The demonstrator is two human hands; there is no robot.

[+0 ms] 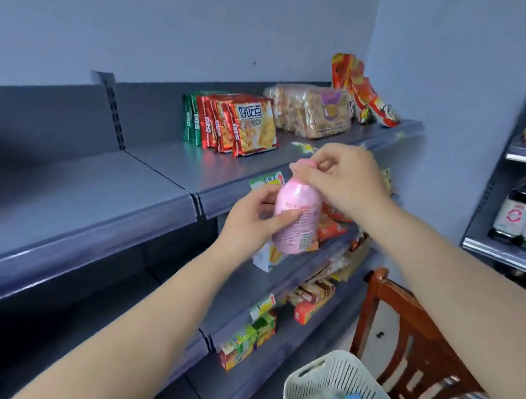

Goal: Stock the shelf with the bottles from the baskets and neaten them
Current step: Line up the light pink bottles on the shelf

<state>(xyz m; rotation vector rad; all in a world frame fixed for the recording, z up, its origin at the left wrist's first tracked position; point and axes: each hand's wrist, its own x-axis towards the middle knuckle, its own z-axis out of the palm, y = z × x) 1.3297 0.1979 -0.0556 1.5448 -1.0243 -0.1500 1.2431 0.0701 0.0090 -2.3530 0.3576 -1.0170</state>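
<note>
Pink, the bottle (pixel 296 218) is held upright, just off the shelf (pixel 171 165) edge: body gripped by the left hand (pixel 251 221), cap pinched by the right hand (pixel 340 176). The bare shelf lies leftward, beyond it.

Even, soft indoor light, no hard shadows. Faint red glare on shelf (pixel 171 165) just above the hands (pixel 344 174). Whole pic slightly soft; far left of hands blurred, edges bent by wide-angle lens.
</note>
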